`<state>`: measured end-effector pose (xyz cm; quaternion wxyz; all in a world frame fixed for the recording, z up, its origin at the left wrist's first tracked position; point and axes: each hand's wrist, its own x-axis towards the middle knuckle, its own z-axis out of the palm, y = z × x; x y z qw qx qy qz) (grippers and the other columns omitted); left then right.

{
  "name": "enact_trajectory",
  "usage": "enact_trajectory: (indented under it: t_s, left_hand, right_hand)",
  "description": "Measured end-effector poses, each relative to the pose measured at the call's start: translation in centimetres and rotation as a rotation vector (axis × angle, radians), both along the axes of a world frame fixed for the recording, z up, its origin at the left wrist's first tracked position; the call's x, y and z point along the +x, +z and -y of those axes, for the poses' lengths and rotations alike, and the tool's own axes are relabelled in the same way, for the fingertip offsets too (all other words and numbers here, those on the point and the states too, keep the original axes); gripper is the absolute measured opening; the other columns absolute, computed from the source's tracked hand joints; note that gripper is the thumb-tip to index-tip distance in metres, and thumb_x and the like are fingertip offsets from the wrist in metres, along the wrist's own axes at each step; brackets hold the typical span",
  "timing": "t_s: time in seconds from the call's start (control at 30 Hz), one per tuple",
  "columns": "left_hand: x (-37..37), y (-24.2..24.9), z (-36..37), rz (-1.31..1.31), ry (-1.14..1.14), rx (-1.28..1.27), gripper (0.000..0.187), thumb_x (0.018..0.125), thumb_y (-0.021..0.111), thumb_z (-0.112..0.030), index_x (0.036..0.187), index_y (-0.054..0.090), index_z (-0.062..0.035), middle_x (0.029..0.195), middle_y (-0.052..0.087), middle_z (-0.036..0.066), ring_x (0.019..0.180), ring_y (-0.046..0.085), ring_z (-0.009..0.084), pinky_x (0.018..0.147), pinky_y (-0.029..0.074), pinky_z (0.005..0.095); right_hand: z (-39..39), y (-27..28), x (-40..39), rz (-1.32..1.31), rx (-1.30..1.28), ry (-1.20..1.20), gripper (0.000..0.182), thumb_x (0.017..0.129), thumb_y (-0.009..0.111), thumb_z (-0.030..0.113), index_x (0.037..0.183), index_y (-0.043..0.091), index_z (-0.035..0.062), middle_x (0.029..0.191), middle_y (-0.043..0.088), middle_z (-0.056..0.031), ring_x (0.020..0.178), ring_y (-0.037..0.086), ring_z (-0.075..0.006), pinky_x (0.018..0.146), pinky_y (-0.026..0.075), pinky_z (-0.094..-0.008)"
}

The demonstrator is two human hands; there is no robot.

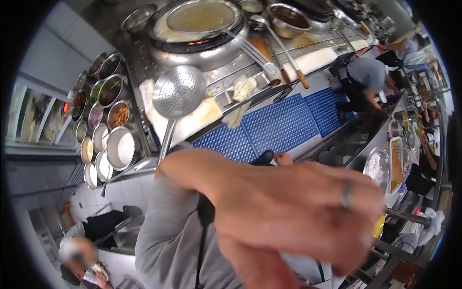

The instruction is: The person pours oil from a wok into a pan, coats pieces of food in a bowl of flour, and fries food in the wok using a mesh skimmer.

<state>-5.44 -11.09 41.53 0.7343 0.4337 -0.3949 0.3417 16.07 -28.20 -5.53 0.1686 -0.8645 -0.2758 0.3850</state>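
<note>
My left hand (298, 207) is very close to the camera, back up, with a ring on one finger. It reaches from a grey sleeve across my front. Its thumb and bent fingers stand apart, blurred by motion, and nothing shows between them. A small part of a hand, apparently my right hand (283, 159), shows beyond it near a dark shoe; most of its fingers are hidden. A perforated skimmer (179, 91) lies over a stained white cloth (204, 111), its handle passing behind my left wrist.
A wok (207, 50) holds a round strainer (201, 17). Left are metal bowls of ingredients (120, 147). A ladle (279, 41) and brush (262, 45) lie on the stove. Blue mats (279, 125) cover the floor. One person (368, 74) bends at right; another (103, 229) is lower left.
</note>
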Motion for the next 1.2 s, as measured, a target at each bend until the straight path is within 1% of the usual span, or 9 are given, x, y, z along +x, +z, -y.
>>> enact_trajectory:
  t_s: [0.13,0.47,0.6,0.8,0.93,0.97,1.0,1.13,1.2]
  left_hand:
    - [-0.2,0.4,2.6,0.154,-0.036,-0.177,0.025,0.093,0.057,-0.023,0.093,0.059,0.0026,0.087,0.059,0.014,0.077,0.057,0.0211,0.069,0.048,0.032]
    - [1.0,-1.0,1.0,0.214,0.052,-0.407,0.035,0.095,0.052,-0.029,0.093,0.056,0.0062,0.082,0.058,0.015,0.069,0.055,0.0197,0.063,0.048,0.0315]
    - [0.1,-5.4,-5.0,-0.212,0.006,-0.255,0.021,0.1,0.049,-0.02,0.09,0.048,-0.0015,0.084,0.052,0.01,0.068,0.049,0.0129,0.061,0.043,0.0263]
    - [0.3,-30.5,-7.2,-1.235,0.243,-0.359,0.015,0.096,0.057,-0.019,0.092,0.057,-0.0047,0.082,0.058,0.004,0.073,0.055,0.0134,0.064,0.045,0.0259]
    - [-6.5,-48.2,-6.8,-1.849,0.474,0.105,0.011,0.091,0.054,-0.011,0.086,0.059,-0.0022,0.071,0.06,0.007,0.063,0.059,0.0168,0.059,0.048,0.0304]
    - [-9.8,-52.5,-5.8,-1.727,0.847,0.797,0.012,0.085,0.055,-0.01,0.085,0.062,0.0,0.079,0.066,0.016,0.07,0.067,0.0257,0.062,0.052,0.0373]
    - [-12.2,-54.7,-5.5,-2.006,0.559,1.123,0.017,0.078,0.058,-0.01,0.085,0.064,0.0036,0.089,0.067,0.024,0.077,0.07,0.0298,0.065,0.054,0.0406]
    - [-21.4,-55.8,-1.5,-2.666,0.115,0.361,0.016,0.074,0.058,-0.004,0.082,0.067,0.0061,0.081,0.07,0.021,0.066,0.071,0.0278,0.057,0.056,0.0405]
    - [-22.2,-55.5,-1.1,-2.608,0.172,0.513,0.013,0.075,0.057,-0.002,0.076,0.068,0.005,0.079,0.069,0.021,0.062,0.07,0.0276,0.055,0.056,0.0404]
  right_hand:
    - [4.2,-5.3,1.6,0.078,-0.062,-0.027,0.04,0.085,0.054,0.037,0.081,0.069,0.0007,0.088,0.066,-0.0254,0.089,0.064,-0.0416,0.08,0.049,-0.0489]
    - [10.8,-4.9,-0.1,0.018,-0.153,-0.209,0.037,0.083,0.056,0.034,0.081,0.067,-0.0011,0.063,0.064,-0.0195,0.057,0.066,-0.0303,0.06,0.054,-0.0401]
    - [9.1,-1.6,-1.2,0.051,-0.119,-0.217,0.036,0.082,0.058,0.033,0.08,0.067,-0.0013,0.07,0.067,-0.0198,0.06,0.068,-0.0304,0.06,0.054,-0.0378]
    - [2.1,-0.1,1.2,-0.333,0.346,-0.529,0.011,0.087,0.061,0.018,0.088,0.06,0.0066,0.066,0.056,-0.0016,0.047,0.049,-0.0106,0.041,0.04,-0.0255]
    - [-6.5,8.6,3.7,-0.395,0.671,-0.386,0.015,0.091,0.061,0.02,0.093,0.062,0.0055,0.069,0.057,-0.0022,0.048,0.049,-0.0087,0.041,0.04,-0.0256]
    - [-8.5,10.8,4.5,-0.388,0.757,-0.34,0.017,0.091,0.061,0.021,0.096,0.063,0.005,0.071,0.058,-0.0017,0.051,0.05,-0.0083,0.043,0.041,-0.0249]
    - [-10.7,12.7,5.4,-0.388,0.844,-0.287,0.019,0.092,0.061,0.022,0.099,0.063,0.0046,0.074,0.059,-0.0012,0.054,0.051,-0.008,0.045,0.042,-0.0242]
    - [-18.3,18.4,8.7,-0.268,0.924,-0.238,0.033,0.093,0.061,0.026,0.117,0.062,0.0033,0.1,0.066,-0.0047,0.082,0.059,-0.01,0.068,0.049,-0.0243]
    - [-21.6,19.2,10.4,-0.367,0.88,-0.147,0.039,0.094,0.06,0.027,0.124,0.058,0.0028,0.112,0.065,-0.0081,0.092,0.062,-0.0147,0.077,0.051,-0.0302]
